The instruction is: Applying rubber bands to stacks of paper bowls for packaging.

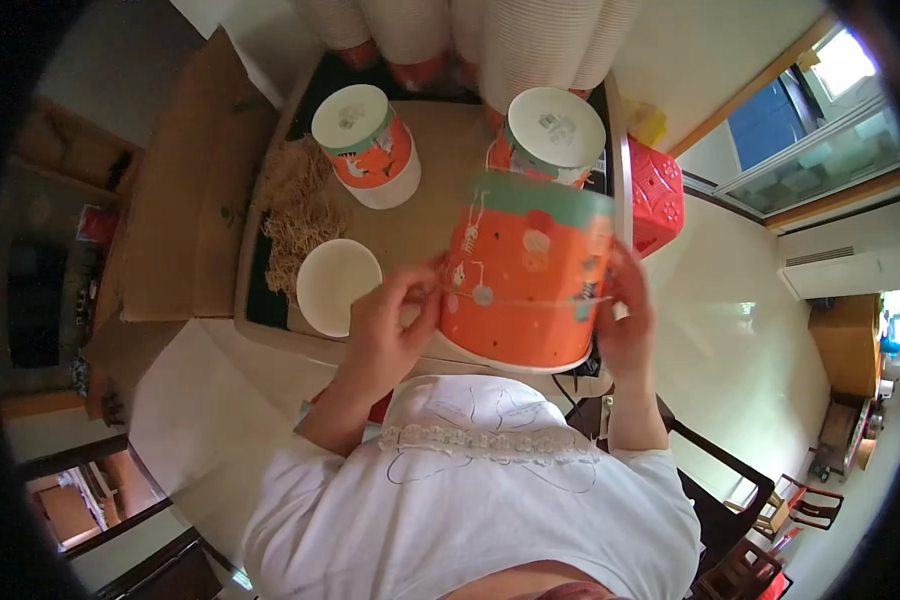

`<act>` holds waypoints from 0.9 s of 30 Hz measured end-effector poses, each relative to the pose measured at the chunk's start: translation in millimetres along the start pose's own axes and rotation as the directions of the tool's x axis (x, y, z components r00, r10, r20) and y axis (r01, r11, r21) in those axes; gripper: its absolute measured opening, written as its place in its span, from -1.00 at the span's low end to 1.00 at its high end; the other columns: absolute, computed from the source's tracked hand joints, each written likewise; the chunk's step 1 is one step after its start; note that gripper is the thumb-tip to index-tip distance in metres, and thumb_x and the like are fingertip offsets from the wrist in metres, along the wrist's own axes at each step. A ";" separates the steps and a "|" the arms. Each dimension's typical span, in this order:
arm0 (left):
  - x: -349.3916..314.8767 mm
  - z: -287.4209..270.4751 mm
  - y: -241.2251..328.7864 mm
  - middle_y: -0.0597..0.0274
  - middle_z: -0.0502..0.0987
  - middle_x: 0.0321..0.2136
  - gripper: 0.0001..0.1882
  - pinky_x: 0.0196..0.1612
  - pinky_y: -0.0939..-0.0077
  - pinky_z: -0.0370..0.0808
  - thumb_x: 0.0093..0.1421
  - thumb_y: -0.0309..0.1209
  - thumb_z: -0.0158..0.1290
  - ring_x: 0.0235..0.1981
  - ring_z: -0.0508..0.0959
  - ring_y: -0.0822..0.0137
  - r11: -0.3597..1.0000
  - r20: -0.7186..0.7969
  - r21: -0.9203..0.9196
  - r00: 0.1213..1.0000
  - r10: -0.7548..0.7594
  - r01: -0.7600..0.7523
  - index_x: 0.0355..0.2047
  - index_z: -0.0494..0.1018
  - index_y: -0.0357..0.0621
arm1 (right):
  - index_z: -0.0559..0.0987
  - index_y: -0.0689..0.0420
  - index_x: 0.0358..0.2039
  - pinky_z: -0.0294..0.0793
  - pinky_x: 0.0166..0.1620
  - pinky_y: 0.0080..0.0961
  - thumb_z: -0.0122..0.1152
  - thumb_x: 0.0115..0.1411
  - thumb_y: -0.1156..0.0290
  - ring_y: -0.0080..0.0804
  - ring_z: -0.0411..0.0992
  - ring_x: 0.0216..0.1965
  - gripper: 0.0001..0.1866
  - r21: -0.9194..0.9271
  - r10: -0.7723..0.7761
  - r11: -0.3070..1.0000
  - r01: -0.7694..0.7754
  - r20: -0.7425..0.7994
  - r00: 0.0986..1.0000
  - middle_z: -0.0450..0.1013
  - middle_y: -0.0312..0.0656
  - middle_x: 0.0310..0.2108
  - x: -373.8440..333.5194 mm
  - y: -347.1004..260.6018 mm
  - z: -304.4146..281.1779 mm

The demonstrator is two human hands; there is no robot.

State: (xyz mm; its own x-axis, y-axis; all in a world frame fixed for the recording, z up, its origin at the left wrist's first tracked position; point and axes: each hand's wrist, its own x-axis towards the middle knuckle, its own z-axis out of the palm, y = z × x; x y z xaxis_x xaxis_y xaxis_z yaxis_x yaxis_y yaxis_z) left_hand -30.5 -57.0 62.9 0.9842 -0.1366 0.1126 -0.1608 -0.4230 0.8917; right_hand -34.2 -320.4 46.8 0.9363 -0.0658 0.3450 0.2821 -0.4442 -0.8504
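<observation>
Orange tub (525, 270), one, green-banded above, white-rimmed below: showing before the near edge of the table (619, 160), toward its right corner, and blurring slightly. A thin pale strand (530, 301) is crossing its front.

Left hand (390, 320): holding the tub's left side, thumb and forefinger pinching there; whether on wall or strand, cannot tell.

Right hand (625, 320): holding the right side, fingers curling along it, fingertips partly hidden.

White bowl (339, 285), one: lying near the table's near left corner.

Shredded fibre (295, 210), one heap: spreading along the left edge.

Matching tubs, two: one (378, 160) standing toward the far left corner, one (555, 125) by the right edge.

Tub stacks (540, 45), several: lining the far edge.
</observation>
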 end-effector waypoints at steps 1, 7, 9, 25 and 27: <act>14.8 3.7 8.2 0.06 0.50 -0.24 -0.79 -0.18 0.49 0.46 0.12 -0.67 -0.06 -0.28 0.55 0.30 0.988 -0.105 -0.045 0.984 0.142 -0.147 -0.20 0.38 -0.25 | 0.33 0.23 0.05 0.40 -0.15 -0.56 -0.14 0.12 0.71 -0.43 0.40 -0.08 -0.56 -0.041 -0.093 0.995 0.089 -0.093 0.991 0.23 -0.05 0.15 14.5 -11.4 -3.2; 144.0 20.4 19.6 -0.01 0.39 -0.05 -0.47 -0.11 0.43 0.45 0.07 -0.71 -0.13 -0.08 0.48 0.17 0.783 -0.246 0.170 0.744 0.622 -0.599 0.09 0.25 -0.13 | 0.27 0.25 0.13 0.28 0.07 -0.48 -0.26 0.08 0.76 -0.33 0.26 0.12 -0.46 0.161 -0.290 0.919 0.360 -0.341 0.894 0.27 -0.12 0.12 118.2 20.9 -1.5; 171.4 35.3 4.7 -0.01 0.39 -0.04 -0.46 -0.09 0.41 0.44 0.05 -0.70 -0.13 -0.07 0.47 0.11 0.746 -0.279 0.204 0.692 0.665 -0.634 0.08 0.25 -0.12 | 0.28 0.25 0.13 0.28 0.07 -0.50 -0.26 0.04 0.79 -0.33 0.28 0.10 -0.43 0.049 -0.377 0.905 0.423 -0.365 0.851 0.28 -0.10 0.10 146.3 53.3 -3.1; 185.1 122.9 -115.8 -0.08 0.30 0.00 -0.60 -0.01 0.20 0.37 0.04 -0.65 -0.08 -0.03 0.38 -0.07 0.820 -0.286 0.127 0.771 0.569 -0.558 -0.07 0.30 -0.14 | 0.31 0.18 0.11 0.39 -0.09 -0.42 -0.10 0.12 0.68 -0.17 0.40 -0.15 -0.51 -0.151 -0.277 0.956 0.252 -0.178 0.944 0.41 -0.03 -0.14 128.8 163.4 28.0; 165.1 124.6 -136.6 -0.08 0.28 0.03 -0.71 0.01 0.17 0.34 0.00 -0.66 -0.04 0.01 0.33 -0.08 0.776 -0.131 0.352 0.794 0.594 -0.523 -0.22 0.37 -0.18 | 0.35 0.17 0.05 0.43 -0.14 -0.48 -0.02 0.11 0.68 -0.22 0.41 -0.14 -0.55 -0.099 -0.257 0.966 0.240 -0.222 0.941 0.39 -0.04 -0.11 113.2 165.2 36.5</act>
State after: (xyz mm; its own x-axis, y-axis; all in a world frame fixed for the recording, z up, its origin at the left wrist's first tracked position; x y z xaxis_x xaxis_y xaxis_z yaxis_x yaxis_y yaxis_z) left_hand 144.7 -133.4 -94.9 0.6954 -0.2427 0.6764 -0.6658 -0.5719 0.4793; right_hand 126.0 -368.7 -69.1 0.7617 -0.1466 0.6312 0.4768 -0.5329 -0.6991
